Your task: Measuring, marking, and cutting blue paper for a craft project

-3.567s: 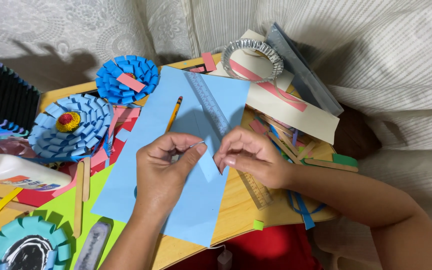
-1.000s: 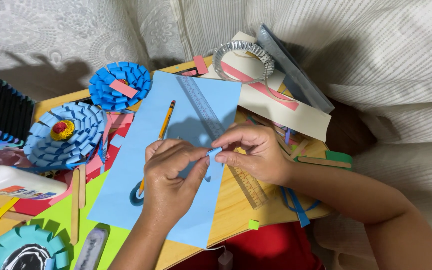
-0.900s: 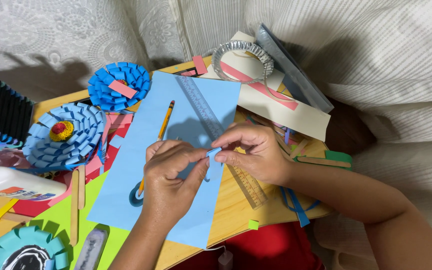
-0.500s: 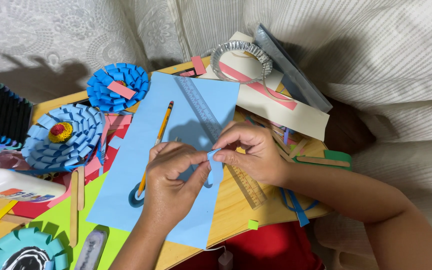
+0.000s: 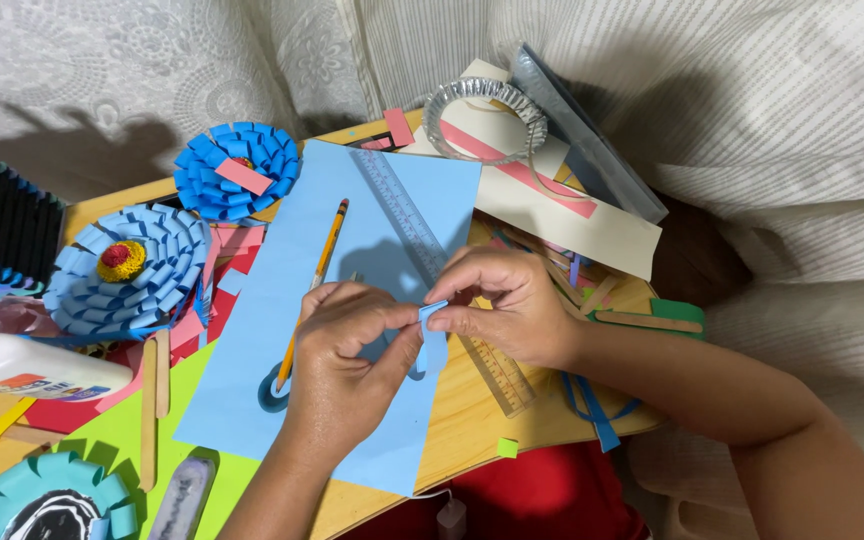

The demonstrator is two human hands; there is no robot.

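Left hand (image 5: 347,365) and right hand (image 5: 507,305) meet over the blue sheet (image 5: 337,300), fingertips of both pinched together on a small folded blue paper strip (image 5: 430,335) held just above it. The smooth, flat sheet overhangs the wooden counter (image 5: 477,420) at its near edge. A clear ruler (image 5: 422,235) and a pencil (image 5: 317,275) lie on the sheet. Looped paper flowers (image 5: 132,270) crowd the left; a ridged foil dish (image 5: 485,118) sits at the far edge.

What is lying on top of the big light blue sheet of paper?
On the light blue sheet lie a yellow pencil and a clear ruler. The hands hide the pencil's lower part and the ruler's middle.
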